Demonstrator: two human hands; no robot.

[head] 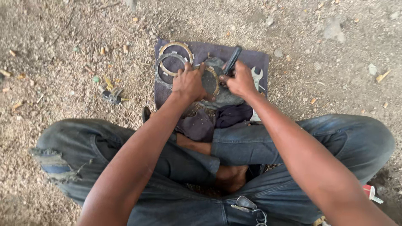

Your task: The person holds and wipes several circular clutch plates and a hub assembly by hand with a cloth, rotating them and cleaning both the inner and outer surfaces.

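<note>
Left hand (189, 83) presses flat on a toothed ring (210, 80) lying on a stone (224, 97) in the middle of the purple cloth (251, 58). The ring looks thin, stiff, light metal, best pinned by its rim. Right hand (240, 79) has its grip closed round a dark tool (232, 60), tip down at the ring's edge. Both arms reach forward over crossed legs; two more rings (172, 62) lie at the cloth's far-left corner, a wrench (256, 77) just right of the stone.

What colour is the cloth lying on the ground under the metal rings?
The cloth is a dusty purple-blue, seen in the head view.
</note>
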